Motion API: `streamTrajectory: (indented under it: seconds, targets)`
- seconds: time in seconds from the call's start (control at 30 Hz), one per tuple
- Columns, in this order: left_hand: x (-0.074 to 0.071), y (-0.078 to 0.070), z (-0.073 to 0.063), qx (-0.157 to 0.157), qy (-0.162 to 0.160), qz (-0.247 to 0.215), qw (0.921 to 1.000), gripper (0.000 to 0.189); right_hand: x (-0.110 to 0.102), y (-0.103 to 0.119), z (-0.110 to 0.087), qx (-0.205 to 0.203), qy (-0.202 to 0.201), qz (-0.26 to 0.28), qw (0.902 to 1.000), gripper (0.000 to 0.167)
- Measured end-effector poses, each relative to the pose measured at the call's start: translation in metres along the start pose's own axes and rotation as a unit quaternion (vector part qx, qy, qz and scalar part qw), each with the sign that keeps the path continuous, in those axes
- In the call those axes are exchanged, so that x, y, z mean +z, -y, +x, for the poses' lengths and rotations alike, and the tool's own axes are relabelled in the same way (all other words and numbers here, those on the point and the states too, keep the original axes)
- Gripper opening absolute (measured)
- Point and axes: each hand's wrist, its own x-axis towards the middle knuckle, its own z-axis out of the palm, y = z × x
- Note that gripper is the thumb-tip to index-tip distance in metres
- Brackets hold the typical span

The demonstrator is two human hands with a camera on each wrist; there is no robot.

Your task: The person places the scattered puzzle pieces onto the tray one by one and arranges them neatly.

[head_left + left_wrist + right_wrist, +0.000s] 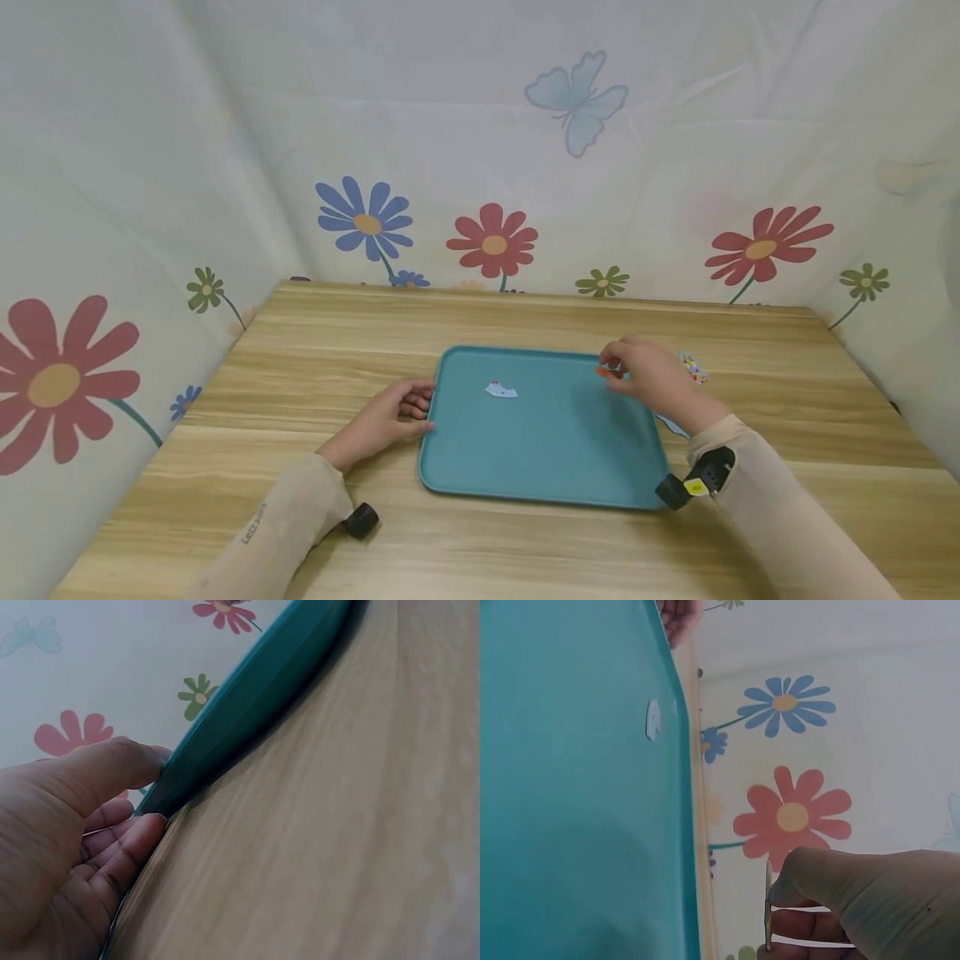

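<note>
While your left hand (392,418) holds the edge of a blue-green rectangular tray (540,450), your right hand (648,375) pinches a small flat orange piece (602,372)

As you work at the wood-grained bench (285,375), your right thumb and fingers are narrow around the orange piece, raised over the tray's far right corner. From your right wrist, that piece shows nearly edge-on, as a thin upright strip at your fingertips. Your left fingers are curled, and thumb and fingertips meet the tray's left edge; the left-wrist view shows them at its side, close to the bench surface.

On the tray, left of its middle and toward the far side, you have a pale blue flat piece (501,390) with small red marks, lying well apart from both hands. Beyond the tray's right edge, a multicoloured speckled flat piece (693,367) lies on the bench, and nearer you a light blue flat piece (673,426) sits just beside the tray, partly hidden by your right arm. You wear beige sleeves (288,521), and behind the bench hangs a white backdrop (450,125) printed with flowers and a butterfly.
</note>
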Motion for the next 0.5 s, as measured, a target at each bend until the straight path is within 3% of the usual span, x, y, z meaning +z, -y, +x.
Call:
streamTrajectory:
  seconds: [0.2, 0.5]
  targets:
    - [0.001, -0.001, -0.001, 0.003, 0.001, -0.004, 1.0000, 0.059, 0.013, 0.014, 0.013, -0.013, 0.002, 0.000, 0.9999, 0.018]
    - [0.000, -0.002, 0.000, 0.005, 0.001, 0.000, 1.0000, 0.058, 0.028, 0.032, 0.027, 0.006, 0.015, 0.002, 0.9999, 0.018]
